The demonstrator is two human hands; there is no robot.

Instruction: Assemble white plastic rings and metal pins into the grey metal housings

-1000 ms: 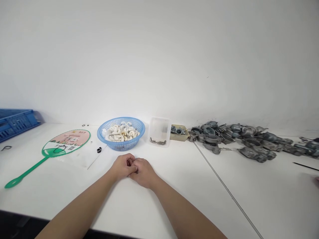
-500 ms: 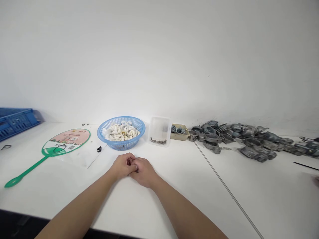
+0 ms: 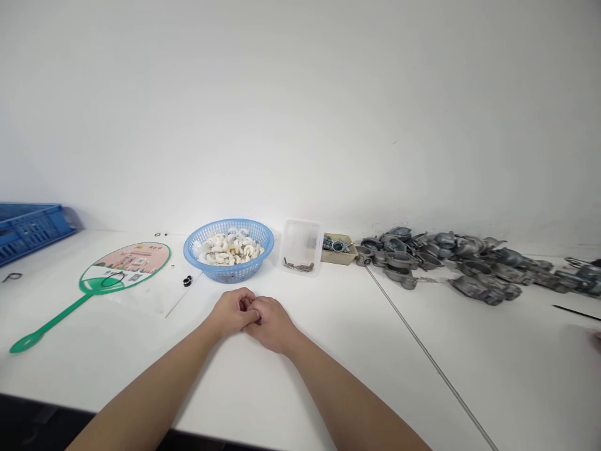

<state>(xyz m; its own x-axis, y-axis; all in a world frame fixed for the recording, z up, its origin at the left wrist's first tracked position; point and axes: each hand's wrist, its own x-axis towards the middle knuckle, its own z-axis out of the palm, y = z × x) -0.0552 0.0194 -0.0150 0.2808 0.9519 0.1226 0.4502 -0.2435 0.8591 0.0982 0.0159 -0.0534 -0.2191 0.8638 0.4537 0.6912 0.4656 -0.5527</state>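
My left hand [image 3: 230, 312] and my right hand [image 3: 271, 324] rest together on the white table [image 3: 357, 382], fingers curled and touching each other. Neither shows anything held between the fingers. Nearest to them, just ahead, stands a blue plastic mesh basket [image 3: 229, 250] filled with white curved pieces [image 3: 229, 250]. To its right sits a clear plastic box [image 3: 301, 247] with small metal pieces [image 3: 298, 266] inside.
A long thin metal rod [image 3: 429, 357] lies right of my hands. Beyond it, grey cast-metal parts [image 3: 469, 263] lie heaped along the wall, beside a small tan tray [image 3: 337, 249]. Left stand a green hand fan [image 3: 113, 279] and a blue crate [image 3: 28, 232]. Another person's hand [image 3: 597, 339] shows at the right edge.
The view has shifted very slightly. My hands stay clasped in the same place, and nothing on the table has moved.
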